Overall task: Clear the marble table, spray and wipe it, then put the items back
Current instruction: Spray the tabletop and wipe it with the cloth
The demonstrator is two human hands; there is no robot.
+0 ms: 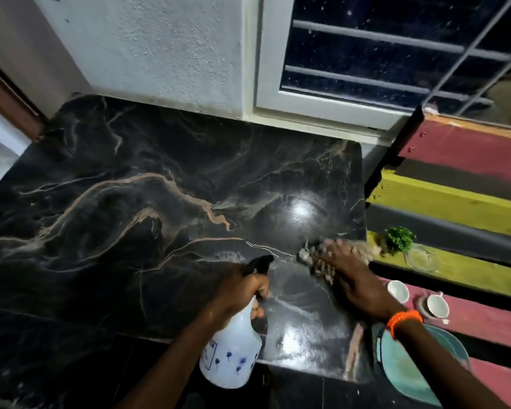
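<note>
On the black marble table [148, 202], near its right edge, the right hand [351, 276] lies flat with straight, spread fingers pressing a blurred cloth [316, 261] against the stone. Nearer the front edge, the left hand [242, 287] grips the neck of a white spray bottle [230, 355] printed with small blue flowers, fingers curled round it below the black nozzle, which points over the tabletop. Wet streaks shine on the marble between the two hands. An orange band [403, 318] circles the right wrist. Beside the table, on a striped red and yellow bench [469, 202], stand a small green plant [398, 240], a glass dish [419, 258], two white cups [398, 291] and a teal plate [404, 370].
</note>
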